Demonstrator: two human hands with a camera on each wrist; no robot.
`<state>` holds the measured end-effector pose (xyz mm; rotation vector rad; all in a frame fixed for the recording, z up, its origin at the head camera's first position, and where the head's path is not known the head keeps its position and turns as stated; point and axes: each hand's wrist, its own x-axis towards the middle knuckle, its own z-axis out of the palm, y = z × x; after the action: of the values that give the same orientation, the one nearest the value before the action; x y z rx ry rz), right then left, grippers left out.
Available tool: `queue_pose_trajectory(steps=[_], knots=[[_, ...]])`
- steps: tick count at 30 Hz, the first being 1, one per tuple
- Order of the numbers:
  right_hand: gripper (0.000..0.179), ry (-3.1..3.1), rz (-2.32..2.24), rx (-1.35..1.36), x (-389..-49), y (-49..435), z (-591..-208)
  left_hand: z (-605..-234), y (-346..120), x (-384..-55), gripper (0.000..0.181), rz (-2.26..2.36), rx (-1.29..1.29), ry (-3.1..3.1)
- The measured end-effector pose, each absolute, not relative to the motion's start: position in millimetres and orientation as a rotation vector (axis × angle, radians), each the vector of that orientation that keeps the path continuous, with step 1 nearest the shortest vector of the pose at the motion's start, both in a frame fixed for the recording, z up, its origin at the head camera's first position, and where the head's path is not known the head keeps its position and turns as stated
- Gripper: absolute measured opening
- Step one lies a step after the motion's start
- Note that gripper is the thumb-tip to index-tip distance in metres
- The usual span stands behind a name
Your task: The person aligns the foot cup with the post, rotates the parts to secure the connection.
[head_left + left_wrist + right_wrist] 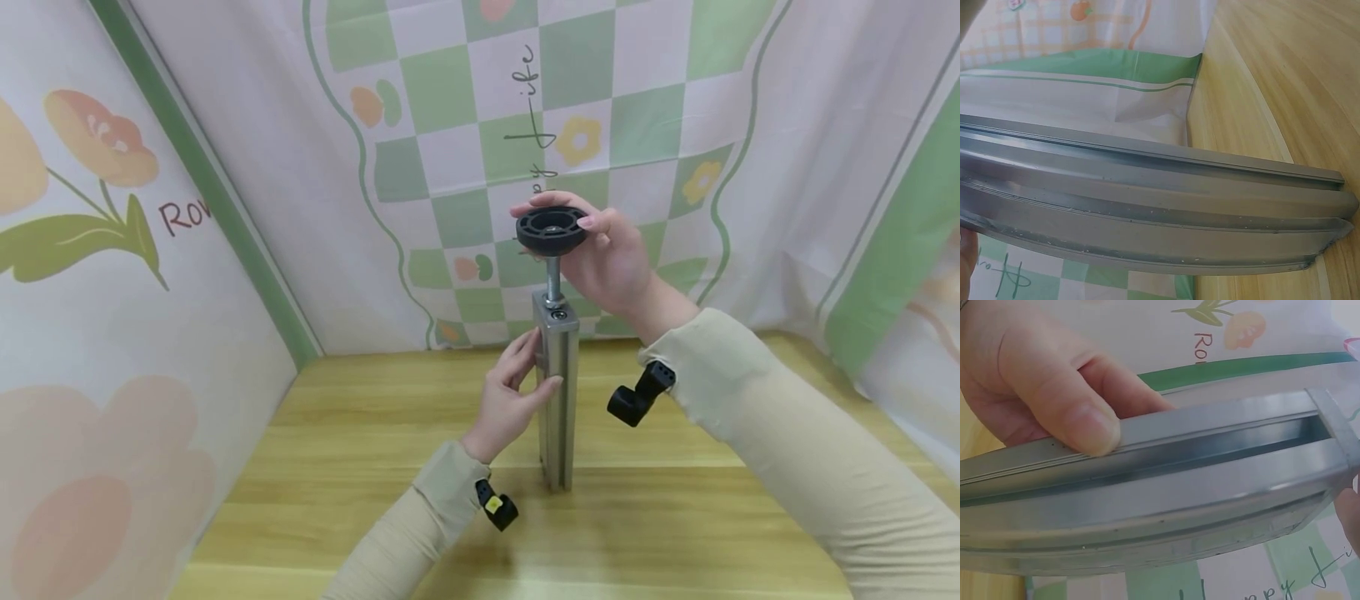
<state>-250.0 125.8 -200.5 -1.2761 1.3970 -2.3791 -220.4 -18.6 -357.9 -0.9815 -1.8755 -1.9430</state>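
An aluminium profile (557, 400) stands upright on the wooden table, its long slots running down the sides. On its top end sits a metal end plate (558, 315), from which a threaded stem (553, 279) rises to a black round leveling foot (551, 242), hollow side up. My left hand (510, 408) holds the profile's upper part from the left, thumb on the near face; the right wrist view shows its thumb (1092, 428) along the slot. My right hand (611, 258) grips the foot's rim from the right, thumb on top. The left wrist view shows the profile's lower length (1147, 206).
The wooden table (360, 417) extends around the profile. Behind it hangs a green-and-white checked cloth (465, 167), and a flower-printed cloth (112, 333) borders the left side. Each sleeve cuff carries a small black camera mount (641, 396).
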Motion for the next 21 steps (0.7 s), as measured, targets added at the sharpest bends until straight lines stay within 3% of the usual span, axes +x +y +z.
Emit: queue_pose_trajectory(steps=[21], knots=[[0.03,1.643,-2.389,-1.289,-244.1,134.3,-200.2,-358.7,-18.3,-219.8,0.058,-1.942,-0.983,-1.886]])
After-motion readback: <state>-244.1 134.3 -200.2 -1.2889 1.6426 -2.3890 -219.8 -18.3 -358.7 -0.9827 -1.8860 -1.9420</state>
